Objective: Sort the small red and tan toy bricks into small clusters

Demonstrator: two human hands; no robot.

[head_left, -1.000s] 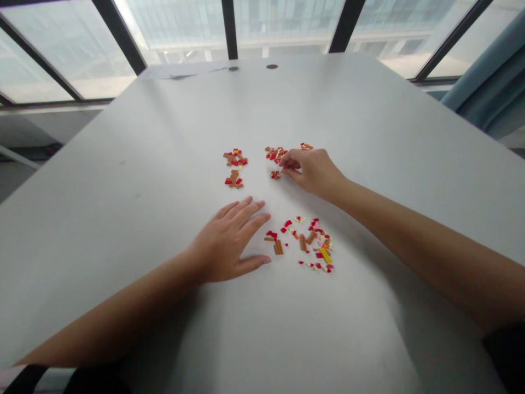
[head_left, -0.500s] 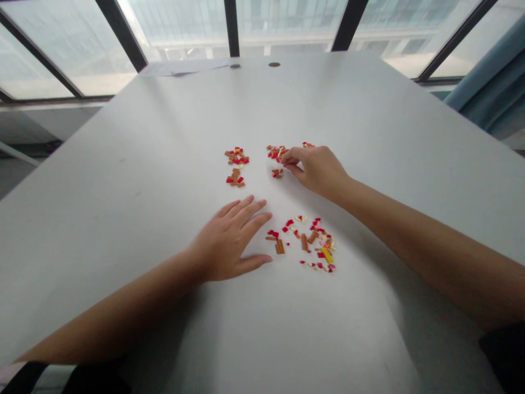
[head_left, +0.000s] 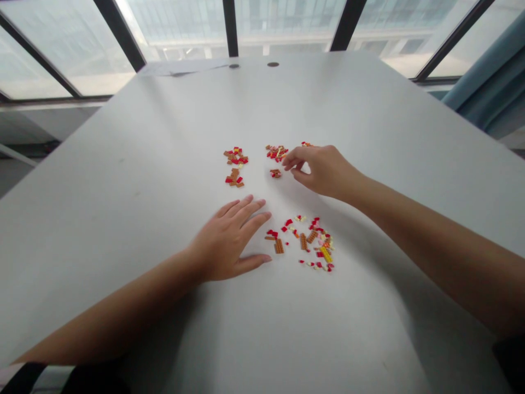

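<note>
My left hand lies flat on the white table with its fingers spread, holding nothing. Just right of its fingertips is a loose scatter of small building bricks, among them a brown brick, a yellow brick and tiny red and cream pieces. My right hand hovers farther out, palm down, its thumb and fingertips a little apart with nothing visible between them. By those fingertips sit a small brown-and-red brick cluster and a larger pile of red, orange and cream bricks. The hand partly hides another small pile.
Left of the right hand's piles are two more groups on the table: an upper brown-and-red brick pile and a lower one. A white sheet lies at the far edge, before the windows. A blue curtain hangs at the right.
My right hand's fingertips have parted from a pinch, and the hand has shifted slightly right. My left hand stays in place beside the scattered bricks.
</note>
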